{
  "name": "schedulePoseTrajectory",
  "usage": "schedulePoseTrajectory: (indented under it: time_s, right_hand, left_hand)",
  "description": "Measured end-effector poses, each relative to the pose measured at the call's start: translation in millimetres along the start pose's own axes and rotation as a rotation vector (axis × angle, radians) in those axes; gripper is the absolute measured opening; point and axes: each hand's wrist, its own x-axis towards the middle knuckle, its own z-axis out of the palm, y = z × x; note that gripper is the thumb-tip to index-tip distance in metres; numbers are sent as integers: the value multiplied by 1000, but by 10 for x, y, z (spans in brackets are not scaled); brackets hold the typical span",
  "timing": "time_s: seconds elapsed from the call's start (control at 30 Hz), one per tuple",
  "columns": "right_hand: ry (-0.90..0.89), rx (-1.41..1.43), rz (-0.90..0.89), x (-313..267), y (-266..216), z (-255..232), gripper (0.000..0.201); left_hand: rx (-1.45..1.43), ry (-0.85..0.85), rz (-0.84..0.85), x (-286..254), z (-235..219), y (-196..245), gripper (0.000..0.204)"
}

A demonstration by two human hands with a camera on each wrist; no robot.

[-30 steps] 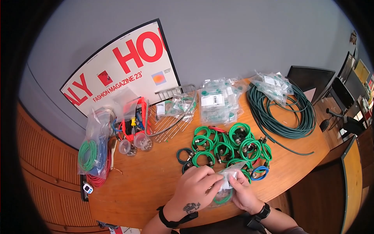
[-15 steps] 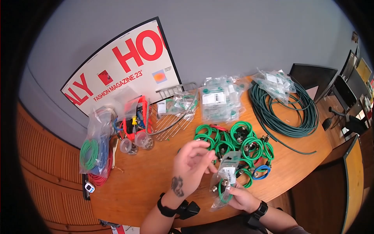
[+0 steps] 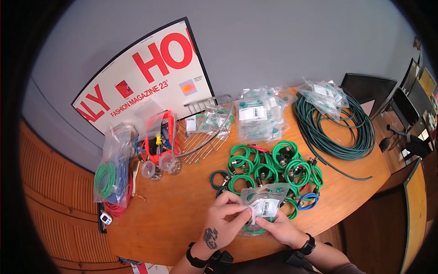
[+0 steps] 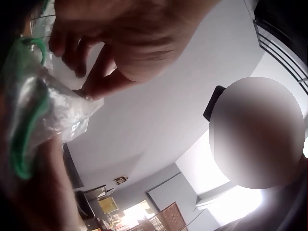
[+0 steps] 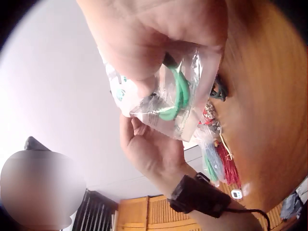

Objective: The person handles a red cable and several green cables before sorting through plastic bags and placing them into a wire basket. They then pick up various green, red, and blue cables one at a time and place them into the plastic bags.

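Note:
Both hands hold a clear plastic bag (image 3: 273,190) low over the front of the table. A coiled green cable (image 5: 182,91) shows through the plastic. On the bag sits a white barcode label (image 3: 269,208). My left hand (image 3: 224,217) pinches the left edge of the bag by the label, thumb against fingers. From the right, my right hand (image 3: 286,231) grips the lower part, its thumb over the front. Just beyond the bag lies a cluster of coiled green cables (image 3: 242,164) with metal connectors, plus a blue coiled cable (image 3: 309,201).
Behind the coils stands a pile of labelled plastic bags (image 3: 260,130). A large dark green cable coil (image 3: 315,141) lies at the right. To the left are a wire rack (image 3: 194,148), a red tool holder (image 3: 171,132), small clear cups (image 3: 167,162) and bagged cables (image 3: 106,179).
Half a second ago my left hand was lifted off with fingers spread; it has come back to pinch the bag's left side. The bag has turned, its label facing up more broadly.

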Motion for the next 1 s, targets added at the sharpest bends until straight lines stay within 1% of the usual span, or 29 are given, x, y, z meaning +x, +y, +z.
schedulePoseTrajectory:
  time_s: [0.07,0.1,0.23,0.3,0.33,0.4,0.43,0.47,0.5,0.53,0.57,0.6,0.63,0.67,0.7,0.73,0.77,0.8,0.87,0.9,0.97,1.0]
  right_hand:
    - [31,-167,-44,-8,-45,39,35]
    - [30,-166,-43,-7,-42,38,35]
    - [69,-158,-60,-13,-54,33,33]
    - [79,-138,-59,-22,-43,20,32]
    - [64,-102,-51,-24,-16,-3,33]
    - [48,-67,-43,-16,4,-12,33]
    - [29,45,-31,-9,4,-10,36]
    - [8,157,-19,0,3,-8,38]
    - [5,157,-19,7,-7,-5,38]
    - [-15,259,17,3,-20,1,42]
    - [-37,360,56,1,-35,7,45]
    - [-44,361,58,7,-53,21,45]
    - [-112,462,76,14,-72,39,47]
    - [-182,563,98,29,-80,46,49]
    - [-192,571,152,48,-40,12,48]
    - [-202,572,158,53,-4,7,48]
    - [-189,514,153,58,27,6,48]
    - [-176,455,146,76,38,12,47]
    - [-165,438,134,94,41,32,44]
    - [-146,389,129,107,67,5,43]
    - [-130,343,122,109,86,-25,44]
    - [-108,204,123,101,78,-31,44]
  left_hand:
    - [-313,8,-272,10,-24,-29,8]
    - [-376,-7,-302,27,-43,-8,11]
    - [-457,-60,-348,25,-93,-12,13]
    - [-548,-135,-496,-12,-149,-80,11]
    - [-549,-134,-496,-14,-136,-50,11]
    - [-492,10,-347,1,-105,63,23]
    - [-491,12,-347,0,-113,29,23]
    - [-207,53,-216,-2,-126,-33,30]
    - [79,94,-84,-4,-136,-67,37]
    - [80,96,-84,-16,-127,-68,37]
    - [83,63,-92,-33,-104,-67,42]
    - [88,32,-100,-51,-85,-67,48]
    - [44,12,-134,-81,-65,-74,55]
    - [51,23,-138,-83,-74,-45,55]
    - [109,-73,-217,-77,-93,6,54]
    - [166,-172,-297,-75,-103,37,54]
    - [169,-153,-238,-82,-92,15,49]
    - [176,-145,-239,-72,-92,19,49]
    - [222,-165,-220,-51,-100,29,39]
    - [228,-159,-219,-34,-121,19,39]
    - [211,-188,-158,-5,-191,-7,33]
    - [216,-187,-158,31,-244,10,33]
